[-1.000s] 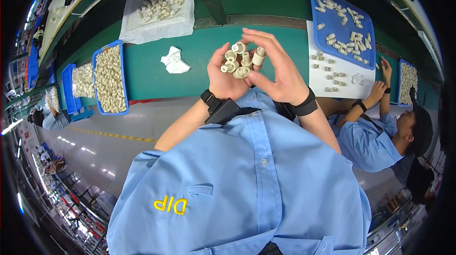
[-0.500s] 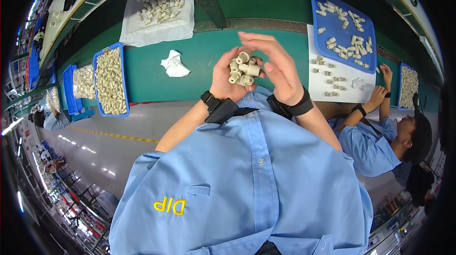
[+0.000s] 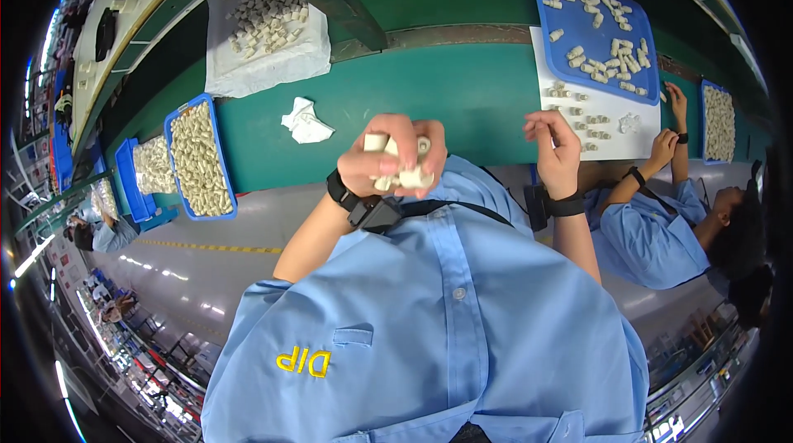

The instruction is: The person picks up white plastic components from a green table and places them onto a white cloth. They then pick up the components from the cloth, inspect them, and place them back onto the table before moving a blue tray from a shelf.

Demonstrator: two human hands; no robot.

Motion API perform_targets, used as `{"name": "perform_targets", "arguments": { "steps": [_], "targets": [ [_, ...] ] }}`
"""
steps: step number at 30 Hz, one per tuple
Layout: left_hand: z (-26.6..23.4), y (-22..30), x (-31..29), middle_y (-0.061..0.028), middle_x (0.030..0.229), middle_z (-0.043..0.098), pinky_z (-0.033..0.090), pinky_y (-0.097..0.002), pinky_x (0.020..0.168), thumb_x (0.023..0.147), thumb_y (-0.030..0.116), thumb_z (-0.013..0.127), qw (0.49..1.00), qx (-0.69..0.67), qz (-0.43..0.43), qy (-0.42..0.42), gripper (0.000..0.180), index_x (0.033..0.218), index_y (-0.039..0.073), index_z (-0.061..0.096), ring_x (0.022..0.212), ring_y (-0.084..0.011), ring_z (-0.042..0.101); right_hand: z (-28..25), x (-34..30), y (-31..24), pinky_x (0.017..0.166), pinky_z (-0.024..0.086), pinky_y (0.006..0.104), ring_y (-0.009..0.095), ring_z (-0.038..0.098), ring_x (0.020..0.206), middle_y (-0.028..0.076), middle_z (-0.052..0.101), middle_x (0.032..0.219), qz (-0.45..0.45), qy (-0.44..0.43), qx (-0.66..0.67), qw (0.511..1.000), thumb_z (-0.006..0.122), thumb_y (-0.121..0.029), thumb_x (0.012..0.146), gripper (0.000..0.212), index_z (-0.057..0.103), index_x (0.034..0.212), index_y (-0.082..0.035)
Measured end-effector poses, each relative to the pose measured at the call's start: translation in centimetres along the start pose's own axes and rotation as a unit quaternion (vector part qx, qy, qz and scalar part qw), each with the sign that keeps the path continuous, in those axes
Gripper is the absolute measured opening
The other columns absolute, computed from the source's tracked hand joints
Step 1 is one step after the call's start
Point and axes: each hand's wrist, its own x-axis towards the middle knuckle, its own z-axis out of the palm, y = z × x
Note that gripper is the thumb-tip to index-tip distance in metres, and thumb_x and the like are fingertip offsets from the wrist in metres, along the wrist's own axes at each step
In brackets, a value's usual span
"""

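Note:
My left hand (image 3: 392, 154) is closed around several beige cylindrical fittings (image 3: 410, 176), held in front of my chest above the near edge of the green table. Parts of the fittings show between the fingers; the rest are hidden in the palm. My right hand (image 3: 558, 158) is raised apart from it, by the near left edge of a white sheet (image 3: 553, 47). Its fingers are loosely bent and apart, with nothing visible in them. Small fittings (image 3: 596, 119) stand in rows on that sheet, beside a crumpled clear piece (image 3: 629, 123).
A blue tray (image 3: 578, 38) of scattered fittings overlaps the sheet's far side. At left are a full blue bin (image 3: 221, 154), bagged fittings (image 3: 154, 164) and a cloth-lined pile (image 3: 264, 26). A crumpled white cloth (image 3: 307, 123) lies on the table. A co-worker's hands (image 3: 663, 148) are at right.
My right hand has moved away from the left, rightward toward the white sheet. My left hand has turned over and its fingers have closed round the fittings.

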Motion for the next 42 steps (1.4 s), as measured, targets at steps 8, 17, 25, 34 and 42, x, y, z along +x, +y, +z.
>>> {"name": "perform_targets", "arguments": {
  "steps": [8, 17, 25, 34, 42],
  "targets": [
    [-5.9, 4.2, -5.1, -0.0169, 0.085, 0.054, 0.037, -0.0275, 0.038, 0.082, 0.018, 0.056, 0.973, -0.003, -0.03, 0.227, 0.013, 0.086, 0.006, 0.058, 0.056, -0.0252, 0.055, 3.6, -5.1, 6.1, 0.063, 0.046, 0.0245, 0.011, 0.056, 0.067, 0.006, 0.061, 0.075, 0.094, -0.068, -0.158, 0.981, 0.049, -0.001, 0.091, 0.016, 0.061, 0.102, -0.003],
    [-28.3, 17.7, -12.3, -0.0112, 0.069, 0.058, 0.043, -0.0314, 0.04, 0.085, 0.026, 0.051, 0.764, 0.095, 0.027, 0.637, 0.022, 0.093, 0.005, 0.055, 0.051, -0.0237, 0.055, 4.7, -21.3, 12.3, 0.054, 0.049, 0.0288, 0.016, 0.062, 0.061, 0.009, 0.064, 0.074, 0.353, 0.013, -0.174, 0.919, 0.047, -0.004, 0.092, 0.013, 0.059, 0.097, -0.002],
    [-31.1, 27.1, -9.5, -0.0257, 0.137, 0.039, 0.034, -0.0539, 0.102, 0.088, 0.061, 0.043, 0.812, 0.064, 0.157, 0.558, 0.07, 0.136, 0.011, 0.036, 0.126, -0.0402, 0.039, 7.5, -26.7, 11.6, 0.051, 0.047, 0.0265, 0.013, 0.059, 0.061, 0.008, 0.063, 0.076, 0.459, 0.059, -0.119, 0.879, 0.05, -0.009, 0.095, 0.011, 0.057, 0.099, -0.002],
    [-27.7, 20.6, -16.7, -0.0278, 0.149, 0.023, 0.025, -0.0575, 0.109, 0.088, 0.07, 0.033, 0.841, 0.127, 0.186, 0.492, 0.084, 0.15, 0.015, 0.019, 0.137, -0.0411, 0.027, 8.7, -30.6, 18.5, 0.056, 0.048, 0.0311, 0.015, 0.06, 0.064, 0.007, 0.064, 0.079, 0.38, 0.103, -0.125, 0.911, 0.053, -0.011, 0.095, 0.014, 0.058, 0.09, 0.001],
    [-23.3, 14.6, -22.2, -0.0256, 0.127, 0.053, 0.038, -0.0503, 0.103, 0.094, 0.058, 0.035, 0.82, 0.132, -0.058, 0.554, 0.071, 0.145, 0.009, 0.033, 0.121, -0.038, 0.05, 3.6, -21.4, 15.5, 0.073, 0.049, 0.0382, 0.032, 0.062, 0.079, 0.017, 0.063, 0.081, 0.327, 0.138, -0.299, 0.886, 0.063, -0.025, 0.081, 0.028, 0.055, 0.096, -0.003]
  ]
}}
